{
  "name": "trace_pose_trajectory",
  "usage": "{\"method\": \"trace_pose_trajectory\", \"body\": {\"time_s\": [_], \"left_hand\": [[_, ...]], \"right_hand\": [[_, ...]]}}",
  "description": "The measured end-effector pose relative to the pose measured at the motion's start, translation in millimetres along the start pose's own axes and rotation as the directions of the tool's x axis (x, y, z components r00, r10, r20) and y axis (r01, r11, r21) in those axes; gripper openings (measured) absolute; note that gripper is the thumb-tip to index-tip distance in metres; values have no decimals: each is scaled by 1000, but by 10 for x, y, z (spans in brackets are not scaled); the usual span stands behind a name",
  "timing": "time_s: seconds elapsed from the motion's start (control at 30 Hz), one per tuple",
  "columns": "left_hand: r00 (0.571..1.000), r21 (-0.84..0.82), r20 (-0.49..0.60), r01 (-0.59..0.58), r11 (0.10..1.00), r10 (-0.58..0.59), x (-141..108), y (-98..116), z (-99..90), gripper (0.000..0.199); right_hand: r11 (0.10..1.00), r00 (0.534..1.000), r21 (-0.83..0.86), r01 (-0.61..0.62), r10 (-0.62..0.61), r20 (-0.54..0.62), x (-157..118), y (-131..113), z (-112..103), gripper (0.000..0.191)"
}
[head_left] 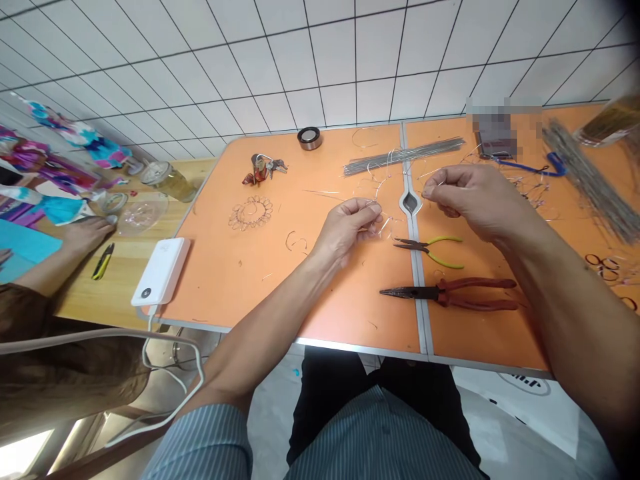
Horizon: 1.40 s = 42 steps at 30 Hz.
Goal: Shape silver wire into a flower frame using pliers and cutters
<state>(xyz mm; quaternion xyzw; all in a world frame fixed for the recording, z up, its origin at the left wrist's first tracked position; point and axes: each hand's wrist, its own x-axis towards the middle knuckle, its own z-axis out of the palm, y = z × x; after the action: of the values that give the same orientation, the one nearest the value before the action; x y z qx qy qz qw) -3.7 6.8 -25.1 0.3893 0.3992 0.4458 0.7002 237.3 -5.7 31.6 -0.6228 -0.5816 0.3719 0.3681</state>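
Observation:
Over the middle of the orange folding table, my left hand (350, 227) pinches a piece of bent thin wire (384, 189) with small loops. My right hand (463, 193), to the right of the table's seam, has thumb and forefinger pressed together; a fine wire end (429, 175) shows at the fingertips. Below the hands lie small yellow-handled pliers (430, 248) and larger red-handled long-nose pliers (445, 294), both across the seam. A bundle of straight wires (400, 157) lies behind the hands. To the left is a ring of looped wire (251, 213).
A tape roll (309, 139) and keys (265, 169) lie toward the wall. A white power bank (161, 272) with a cable sits at the left edge. More wire (593, 177) and a phone-like device (495, 137) are right. Another person's hand (90, 233) rests on the left table.

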Motion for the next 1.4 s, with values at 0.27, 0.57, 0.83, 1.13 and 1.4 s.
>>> {"method": "trace_pose_trajectory", "body": {"time_s": [0.27,0.57,0.83,1.13,1.4], "left_hand": [[1000,-29,6,-20,999,20,-32,22,48,34],[989,-90,50,140,986,-136,-38,-32,54,36],[989,-193,70,140,971,-128,-39,-18,90,32],[999,-106,30,-8,994,12,-59,-44,78,35],[999,-74,29,30,997,-28,-60,-28,74,39]], "right_hand": [[999,999,35,-11,13,-48,-46,-63,72,14],[998,997,45,47,-44,-57,-26,9,97,16],[994,997,100,35,-27,-75,-41,-31,136,17],[995,997,92,29,-23,-67,-29,-12,163,18],[995,999,94,13,-10,-35,-31,-21,134,24]]}}
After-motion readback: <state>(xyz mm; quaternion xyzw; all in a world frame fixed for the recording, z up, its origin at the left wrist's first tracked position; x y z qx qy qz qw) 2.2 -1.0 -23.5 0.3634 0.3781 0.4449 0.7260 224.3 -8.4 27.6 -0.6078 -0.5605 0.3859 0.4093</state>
